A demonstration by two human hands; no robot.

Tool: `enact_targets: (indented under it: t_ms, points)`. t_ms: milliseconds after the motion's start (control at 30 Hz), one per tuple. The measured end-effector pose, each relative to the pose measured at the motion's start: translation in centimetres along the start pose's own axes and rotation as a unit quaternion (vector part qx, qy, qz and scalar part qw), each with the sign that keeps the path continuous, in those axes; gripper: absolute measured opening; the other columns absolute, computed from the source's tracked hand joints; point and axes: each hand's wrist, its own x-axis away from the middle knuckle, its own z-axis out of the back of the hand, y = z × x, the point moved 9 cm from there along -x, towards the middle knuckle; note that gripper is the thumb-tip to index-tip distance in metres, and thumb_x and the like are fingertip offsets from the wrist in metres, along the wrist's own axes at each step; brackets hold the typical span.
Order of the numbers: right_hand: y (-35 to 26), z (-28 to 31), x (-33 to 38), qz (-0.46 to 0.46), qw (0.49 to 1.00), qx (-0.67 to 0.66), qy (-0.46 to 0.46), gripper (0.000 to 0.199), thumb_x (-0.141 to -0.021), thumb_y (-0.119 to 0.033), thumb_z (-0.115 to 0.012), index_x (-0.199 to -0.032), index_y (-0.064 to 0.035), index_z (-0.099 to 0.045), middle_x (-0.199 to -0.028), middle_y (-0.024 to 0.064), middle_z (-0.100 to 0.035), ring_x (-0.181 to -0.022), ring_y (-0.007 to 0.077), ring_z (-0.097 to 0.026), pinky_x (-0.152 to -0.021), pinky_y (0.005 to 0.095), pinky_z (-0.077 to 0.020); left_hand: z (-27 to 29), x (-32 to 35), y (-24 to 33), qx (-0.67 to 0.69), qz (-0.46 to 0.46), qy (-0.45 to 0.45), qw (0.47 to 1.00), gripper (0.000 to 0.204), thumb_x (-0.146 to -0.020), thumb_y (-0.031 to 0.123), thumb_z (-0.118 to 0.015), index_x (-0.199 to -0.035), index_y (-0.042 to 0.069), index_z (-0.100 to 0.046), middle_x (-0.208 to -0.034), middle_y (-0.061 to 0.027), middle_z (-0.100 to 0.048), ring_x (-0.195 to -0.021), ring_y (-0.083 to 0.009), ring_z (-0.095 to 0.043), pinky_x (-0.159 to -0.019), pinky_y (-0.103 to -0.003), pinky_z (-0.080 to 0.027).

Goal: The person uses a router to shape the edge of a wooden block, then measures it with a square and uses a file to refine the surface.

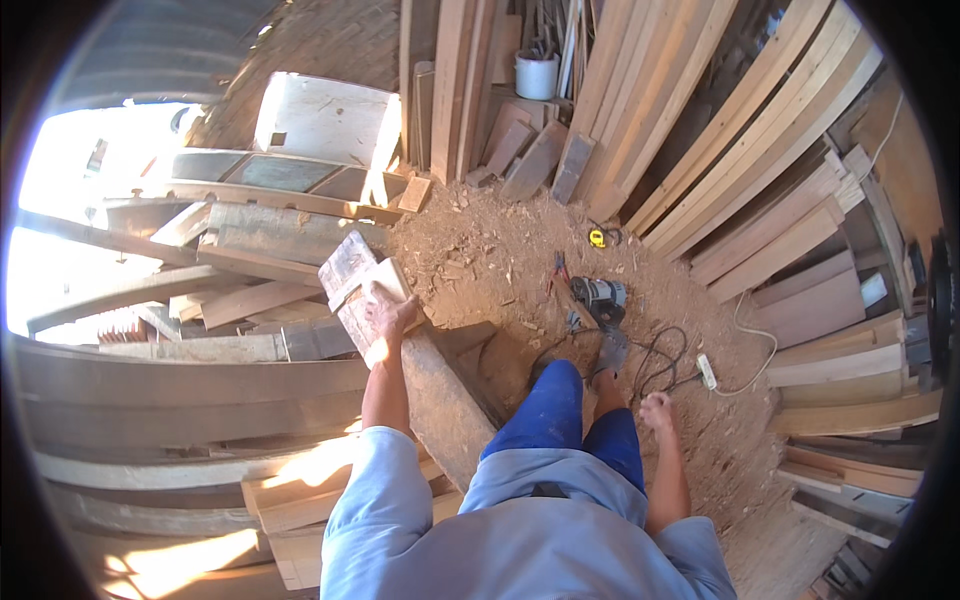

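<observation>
One left hand (388, 318) grips a short plank (360, 285); right hand (657, 410) hangs clenched and empty; cable (655, 360) underfoot risks tripping.

Sawdust-covered floor (480, 250) with an electric power tool (598, 298), yellow tape measure (597, 238), white power strip (706, 371), white bucket (537, 75) and leaning planks (720, 130).

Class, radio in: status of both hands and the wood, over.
Left hand gripping pale wood block atop long plank. Right hand loosely closed, empty, free at side. Power tool and cable on sawdust floor ahead.
</observation>
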Motion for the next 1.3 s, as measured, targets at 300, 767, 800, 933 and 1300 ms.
enact_targets:
  t_ms: [300, 767, 800, 933, 1300]
  points:
    - [9.3, 12.9, 3.7, 0.089, 0.987, 0.07, 0.111, 0.019, -0.095, -0.02, -0.066, -0.109, -0.0091, -0.062, -0.083, 0.0046, -0.065, -0.056, 0.0107, -0.058, -0.047, 0.0263, -0.0467, 3.9, 18.8, 11.0, 0.727, -0.295, -0.271, 0.558, 0.114, -0.076, 0.026, -0.083, -0.162, 0.013, -0.009, -0.138, -0.0215, -0.051, -0.122, -0.0302, -0.055, -0.099, -0.045, -0.051]
    - [30.5, 29.2, 33.1, -0.247, 0.836, 0.341, 0.35, 0.051, -0.096, -0.04, -0.062, -0.13, -0.0017, -0.063, -0.128, 0.0205, -0.066, -0.116, 0.0353, -0.064, -0.096, 0.0468, -0.0516, 12.3, 39.2, 16.9, 0.632, -0.53, -0.308, 0.475, 0.118, -0.077, 0.029, -0.083, -0.162, 0.011, -0.004, -0.152, -0.0202, -0.036, -0.141, -0.0329, -0.04, -0.115, -0.048, -0.036]
    - [30.6, 28.2, 33.1, -0.242, 0.841, 0.329, 0.355, 0.051, -0.096, -0.04, -0.061, -0.129, -0.0016, -0.063, -0.127, 0.0206, -0.066, -0.116, 0.0355, -0.064, -0.096, 0.0468, -0.0516, 12.8, 39.4, 16.5, 0.624, -0.551, -0.29, 0.473, 0.117, -0.077, 0.028, -0.082, -0.162, 0.01, -0.004, -0.152, -0.0197, -0.036, -0.141, -0.0325, -0.039, -0.115, -0.048, -0.035]
    - [30.2, 24.9, 32.5, -0.21, 0.861, 0.286, 0.364, 0.049, -0.096, -0.039, -0.061, -0.127, -0.0013, -0.064, -0.125, 0.0209, -0.066, -0.116, 0.036, -0.064, -0.095, 0.0471, -0.0517, 13.8, 40.4, 16.4, 0.625, -0.576, -0.282, 0.446, 0.119, -0.075, 0.028, -0.082, -0.162, 0.007, -0.003, -0.153, -0.02, -0.035, -0.143, -0.0328, -0.037, -0.117, -0.047, -0.032]
    - [31.5, 22.0, 33.3, -0.19, 0.875, 0.237, 0.377, 0.046, -0.097, -0.039, -0.058, -0.121, -0.0005, -0.067, -0.12, 0.0218, -0.068, -0.114, 0.0373, -0.065, -0.094, 0.0478, -0.052, 14.1, 44.3, 15.7, 0.607, -0.66, -0.125, 0.425, 0.127, -0.067, 0.028, -0.083, -0.159, -0.001, 0.0, -0.156, -0.0245, -0.021, -0.146, -0.0342, -0.029, -0.119, -0.047, -0.027]
